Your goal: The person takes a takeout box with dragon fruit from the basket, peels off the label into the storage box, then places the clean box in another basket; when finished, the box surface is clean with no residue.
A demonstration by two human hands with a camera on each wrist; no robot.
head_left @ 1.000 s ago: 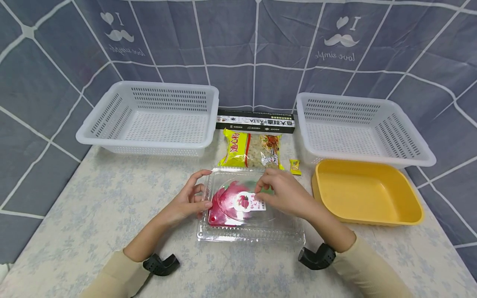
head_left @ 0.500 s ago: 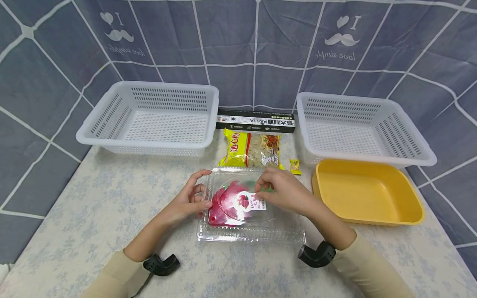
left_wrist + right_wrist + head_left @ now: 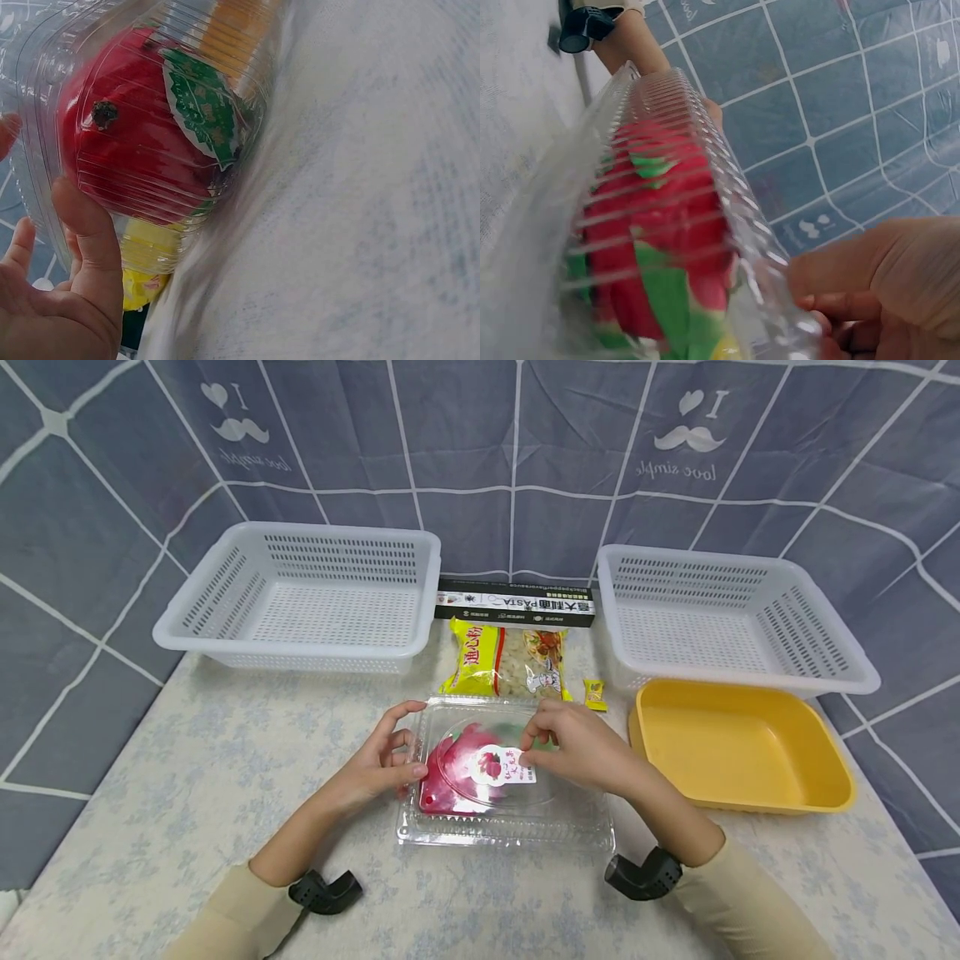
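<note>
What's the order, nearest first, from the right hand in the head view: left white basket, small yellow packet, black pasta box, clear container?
1. Clear container, under the right hand
2. Small yellow packet, just beyond the hand
3. Black pasta box, farther back
4. Left white basket, far left

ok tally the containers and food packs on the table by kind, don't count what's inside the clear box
White baskets: 2
Yellow tub: 1
Clear plastic box: 1
Black pasta box: 1
Yellow macaroni bag: 1
Small yellow packet: 1
Total: 7
</note>
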